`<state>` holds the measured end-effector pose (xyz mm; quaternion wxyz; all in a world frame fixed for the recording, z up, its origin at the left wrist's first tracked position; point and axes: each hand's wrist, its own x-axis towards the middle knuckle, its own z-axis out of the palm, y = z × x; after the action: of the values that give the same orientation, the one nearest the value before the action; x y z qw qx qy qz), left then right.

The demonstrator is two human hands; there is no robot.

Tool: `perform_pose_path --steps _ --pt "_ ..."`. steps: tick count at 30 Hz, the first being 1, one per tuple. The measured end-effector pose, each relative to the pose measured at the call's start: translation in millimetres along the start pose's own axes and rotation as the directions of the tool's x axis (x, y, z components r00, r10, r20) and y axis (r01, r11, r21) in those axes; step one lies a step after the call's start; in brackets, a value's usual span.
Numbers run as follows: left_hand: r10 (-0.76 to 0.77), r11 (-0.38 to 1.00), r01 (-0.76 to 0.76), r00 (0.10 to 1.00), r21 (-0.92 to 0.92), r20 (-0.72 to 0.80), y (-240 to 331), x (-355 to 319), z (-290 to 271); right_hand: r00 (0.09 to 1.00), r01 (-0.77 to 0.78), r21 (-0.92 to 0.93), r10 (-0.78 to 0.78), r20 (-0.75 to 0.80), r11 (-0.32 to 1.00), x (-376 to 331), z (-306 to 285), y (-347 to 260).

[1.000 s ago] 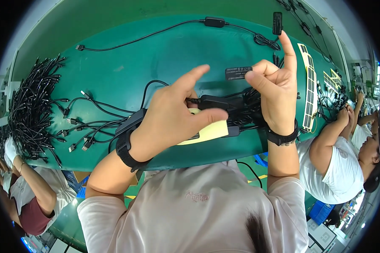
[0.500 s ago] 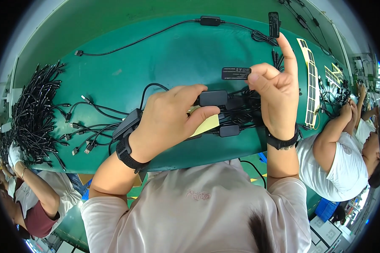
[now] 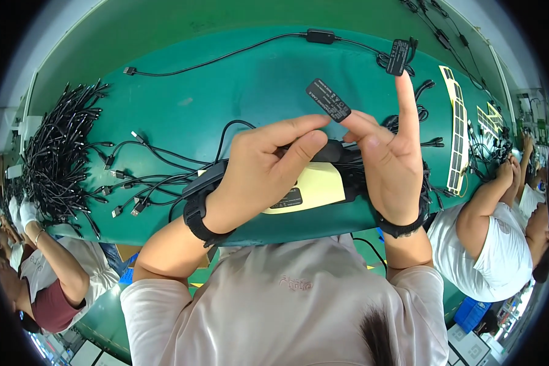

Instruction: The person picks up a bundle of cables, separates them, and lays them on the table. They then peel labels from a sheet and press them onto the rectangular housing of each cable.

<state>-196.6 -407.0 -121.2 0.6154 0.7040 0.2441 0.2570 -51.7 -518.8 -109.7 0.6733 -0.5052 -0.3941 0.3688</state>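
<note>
My left hand [image 3: 280, 152] is closed around the small black box of a cable [image 3: 328, 150], partly hidden behind its thumb. Its index fingertip comes close to a black label [image 3: 327, 100] with pale print, which is tilted and sits at the bent fingers of my right hand [image 3: 393, 161]. A second black label [image 3: 398, 57] clings to the tip of my raised right index finger. Below my left hand lies a yellow backing sheet [image 3: 323, 183] bearing a black label [image 3: 290, 198]. More black cables run beneath both hands.
A large heap of black cables [image 3: 58, 152] lies at the left of the green table [image 3: 165, 104]. One cable with an inline box [image 3: 320, 36] stretches along the far side. Label strips [image 3: 456, 134] lie at right. People work at both sides.
The label in my right hand has tilted and moved left, near my left index finger. My left hand has moved right with the cable box. More of the yellow sheet shows.
</note>
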Motion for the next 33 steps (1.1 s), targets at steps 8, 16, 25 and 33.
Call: perform_pose_path --steps 8,16,25,33 --pt "-0.227 0.904 0.218 0.974 -0.367 0.019 7.0 5.0 -9.9 0.962 0.259 -0.390 -0.201 0.184 0.884 -2.0 10.8 15.7" --pt "-0.258 0.920 0.250 0.966 -0.302 0.014 12.4 4.6 -15.1 0.916 0.369 -0.818 -0.322 0.240 0.440 1.2 13.8 0.4" --pt "-0.155 0.986 0.138 0.965 0.092 0.210 11.5 3.7 -19.1 0.955 0.230 -0.642 -0.041 0.295 0.732 42.3 -3.1 -44.6" --pt "-0.134 0.983 0.102 0.966 0.150 0.220 10.1 5.4 -18.5 0.973 0.222 -0.555 -0.148 0.176 0.802 40.1 -1.6 -31.4"
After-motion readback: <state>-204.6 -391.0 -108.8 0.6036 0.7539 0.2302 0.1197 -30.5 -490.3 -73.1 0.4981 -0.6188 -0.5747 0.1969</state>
